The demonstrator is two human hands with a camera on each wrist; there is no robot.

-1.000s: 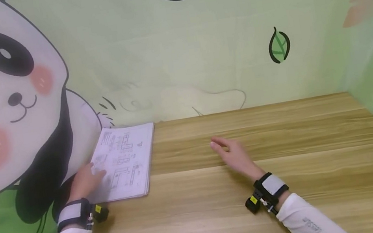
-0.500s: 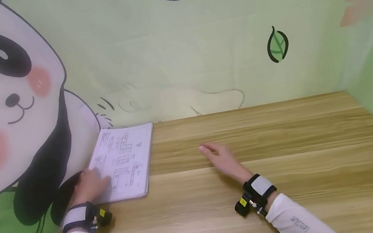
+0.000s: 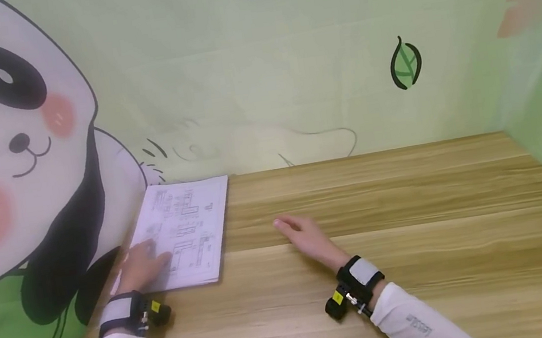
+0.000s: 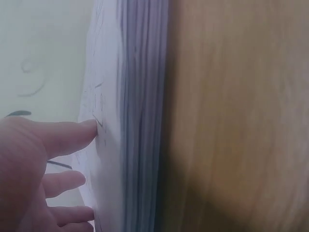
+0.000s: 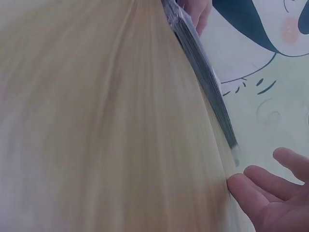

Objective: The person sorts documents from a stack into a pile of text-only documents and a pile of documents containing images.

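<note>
A thick stack of paper sheets [image 3: 206,224] printed with technical line drawings lies at the left side of the table, near the back wall. My left hand [image 3: 140,266] rests on the stack's near-left part. In the left wrist view its fingers [image 4: 67,140] touch the top sheet, and the stack's layered edge shows beside them. To the right of the papers, my right hand [image 3: 309,240] hovers over or lies on the wood, which of these I cannot tell. It holds nothing, its fingers loosely bent. The right wrist view shows those fingers [image 5: 248,193] near the stack's end.
The wooden table [image 3: 413,218] extends right and forward from the papers. Behind it hangs a pale green cloth [image 3: 289,74] with printed leaves, and a large printed panda [image 3: 12,142] fills the left side. Each wrist wears a strap with a small camera [image 3: 158,312].
My left hand has moved to the right across the papers, and the stack has shifted slightly rightward. The right hand has moved left, closer to the stack.
</note>
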